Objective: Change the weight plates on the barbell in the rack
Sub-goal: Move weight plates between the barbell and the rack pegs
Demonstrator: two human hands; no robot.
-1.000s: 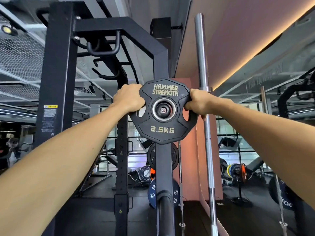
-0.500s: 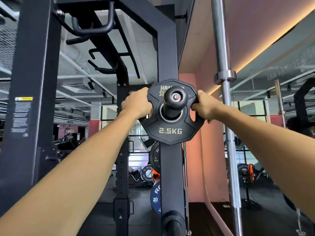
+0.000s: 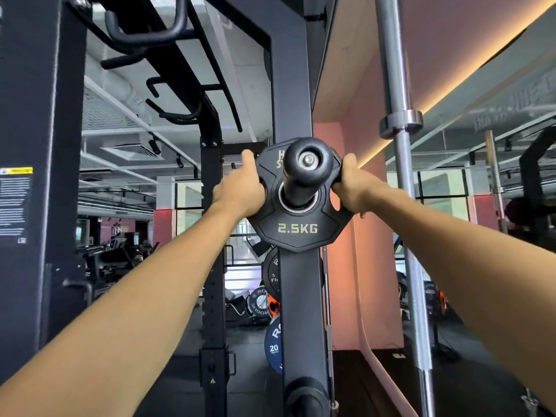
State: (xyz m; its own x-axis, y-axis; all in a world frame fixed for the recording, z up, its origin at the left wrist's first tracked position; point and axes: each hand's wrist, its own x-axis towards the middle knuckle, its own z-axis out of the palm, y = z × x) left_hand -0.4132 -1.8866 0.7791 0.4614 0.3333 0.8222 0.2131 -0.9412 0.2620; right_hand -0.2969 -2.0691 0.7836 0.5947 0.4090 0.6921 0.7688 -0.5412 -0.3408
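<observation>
The 2.5KG plate point(image 3: 298, 218) sits threaded on a black storage peg point(image 3: 307, 164) of the rack upright point(image 3: 296, 311). Left hand point(image 3: 240, 191) and right hand point(image 3: 355, 189) grip opposite grip-holes, fingers curled round the rim (keeps the bore square on the peg).

Upright bar point(image 3: 400, 206) just beside right hand point(image 3: 355, 188)

Both bare arms reach straight forward from the lower corners toward mid-frame. The left hand point(image 3: 240, 188) and right hand point(image 3: 355, 188) sit level there, fingers curled, gripping opposite edges of one plate point(image 3: 298, 228).
</observation>
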